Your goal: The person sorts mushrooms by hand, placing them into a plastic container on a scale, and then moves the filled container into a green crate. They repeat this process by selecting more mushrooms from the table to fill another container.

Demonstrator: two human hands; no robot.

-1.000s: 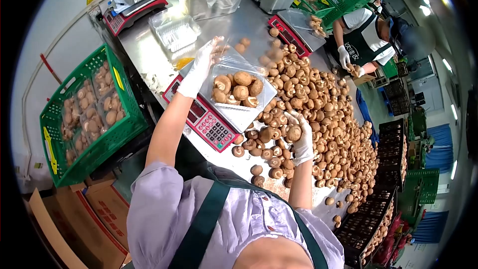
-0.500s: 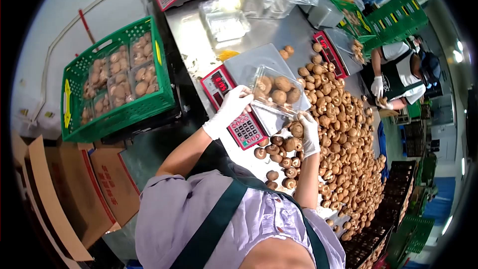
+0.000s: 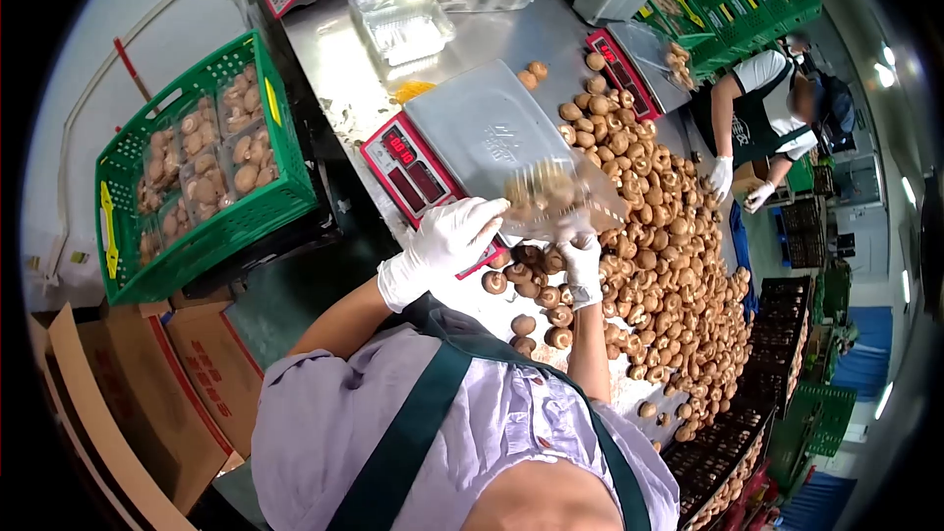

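Observation:
A clear plastic clamshell box (image 3: pixel 560 195) with brown mushrooms inside is tilted and blurred over the near side of a digital scale (image 3: pixel 487 123). My right hand (image 3: pixel 580 264), in a white glove, grips the box's lower right edge, its fingers smeared by motion. My left hand (image 3: pixel 447 244), also gloved, has its fingers closed at the box's left edge, over the scale's keypad side. The grey weighing plate shows bare beyond the box. Several loose mushrooms (image 3: pixel 531 280) lie just below the box, close to my right hand.
A large mushroom pile (image 3: pixel 669 270) spreads to the right. On the left, a green crate (image 3: pixel 280 152) holds filled boxes. Empty clear boxes (image 3: pixel 408 31) sit behind the scale. Another red scale (image 3: pixel 615 69) stands at the back right, near a gloved co-worker (image 3: pixel 752 118). Cardboard cartons (image 3: pixel 147 403) stand lower left.
The mushroom box has come off the weighing plate toward me and tilted, with both hands moving along. The scale's red digits have changed. The co-worker's hands have moved apart.

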